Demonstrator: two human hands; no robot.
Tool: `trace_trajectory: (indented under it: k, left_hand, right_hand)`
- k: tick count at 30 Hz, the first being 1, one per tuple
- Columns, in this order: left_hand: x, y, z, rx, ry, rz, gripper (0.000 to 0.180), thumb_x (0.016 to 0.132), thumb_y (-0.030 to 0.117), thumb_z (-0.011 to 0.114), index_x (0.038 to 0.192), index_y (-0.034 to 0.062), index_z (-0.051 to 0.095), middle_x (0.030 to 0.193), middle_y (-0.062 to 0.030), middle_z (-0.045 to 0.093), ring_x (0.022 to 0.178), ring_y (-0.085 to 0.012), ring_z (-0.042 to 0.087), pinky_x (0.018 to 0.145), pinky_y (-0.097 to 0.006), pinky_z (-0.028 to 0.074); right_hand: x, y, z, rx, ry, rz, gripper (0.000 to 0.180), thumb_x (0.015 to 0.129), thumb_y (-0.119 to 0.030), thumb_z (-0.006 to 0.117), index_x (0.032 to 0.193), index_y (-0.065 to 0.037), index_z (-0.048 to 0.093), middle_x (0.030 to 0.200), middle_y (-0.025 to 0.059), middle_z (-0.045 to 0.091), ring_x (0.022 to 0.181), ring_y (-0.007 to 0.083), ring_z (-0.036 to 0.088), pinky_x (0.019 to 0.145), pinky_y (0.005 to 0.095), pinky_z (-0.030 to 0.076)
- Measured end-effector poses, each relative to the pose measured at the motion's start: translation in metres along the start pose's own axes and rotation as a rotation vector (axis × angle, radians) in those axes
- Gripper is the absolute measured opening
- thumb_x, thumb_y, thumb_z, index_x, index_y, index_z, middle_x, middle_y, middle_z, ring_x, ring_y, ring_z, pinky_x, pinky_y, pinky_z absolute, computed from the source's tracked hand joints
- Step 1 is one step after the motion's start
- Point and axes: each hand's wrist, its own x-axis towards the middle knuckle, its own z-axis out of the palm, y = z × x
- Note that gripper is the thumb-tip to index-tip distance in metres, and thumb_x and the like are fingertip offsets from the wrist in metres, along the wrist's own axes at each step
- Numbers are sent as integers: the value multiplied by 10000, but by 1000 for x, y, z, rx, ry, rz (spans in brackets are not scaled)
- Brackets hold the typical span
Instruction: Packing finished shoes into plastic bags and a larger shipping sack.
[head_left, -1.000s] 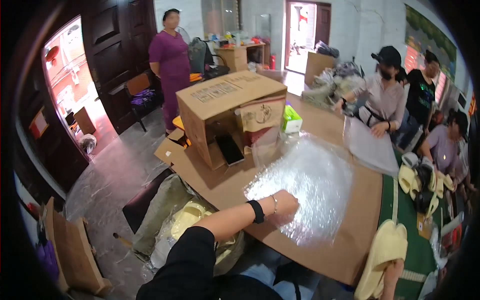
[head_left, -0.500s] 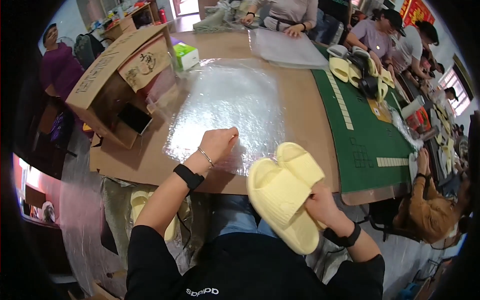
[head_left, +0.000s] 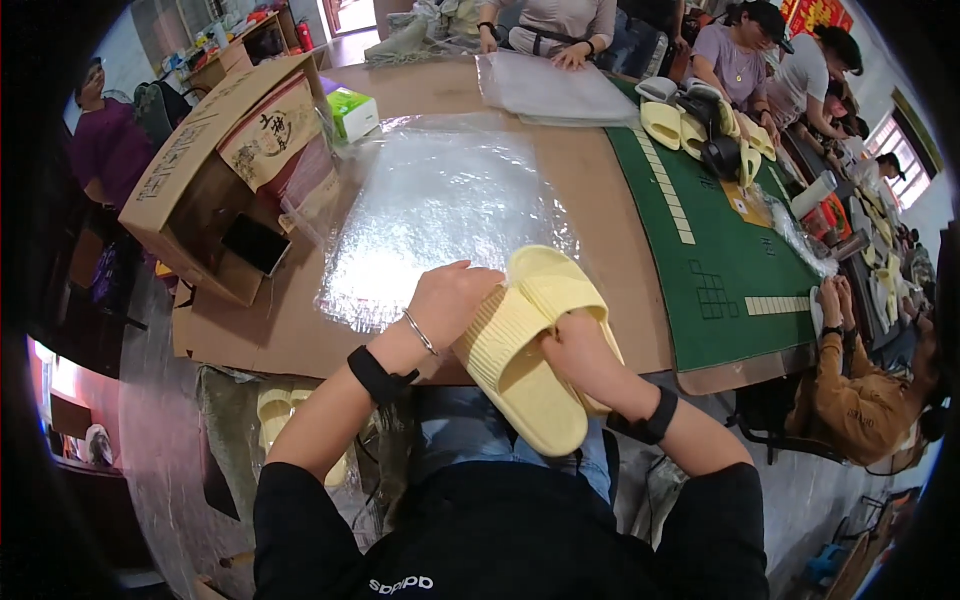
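A pair of pale yellow slippers is held over the table's near edge, one overlapping the other. My right hand is closed on the pair, with its fingers reaching in at the ribbed straps and partly hidden there. My left hand is bent round the upper left end of the nearer slipper, and its fingertips are mostly hidden. Just beyond the hands lies a stack of clear plastic bags, shiny with glare, flat on the brown cardboard table cover.
An open cardboard box with a dark phone stands at left beside a green-and-white carton. On a green mat at right are more slippers. Several co-workers sit or stand around. Other yellow slippers lie below the table at left.
My right hand has brought the slippers leftward and turned them. My left hand has moved right from over the plastic bags and met the nearer slipper. The view has shifted slightly.
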Motion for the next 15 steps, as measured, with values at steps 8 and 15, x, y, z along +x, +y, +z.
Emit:
trace_trajectory:
  k: [8,15]
  left_hand:
    - [-4,37,-6,-17,180,75,471,787,105,601,1244,103,488,791,-120,632,680,-242,623,553,-317,500]
    - [-42,28,4,91,3,-287,519,794,109,577,1292,108,431,1302,-127,444,1214,-350,388,996,-560,252]
  right_hand:
    - [60,12,27,69,-47,-32,158,733,-84,564,728,72,590,672,271,552,702,385,586,619,469,441]
    - [77,30,69,-199,280,-196,245,836,-210,501,783,26,538,774,216,537,779,376,554,656,460,457]
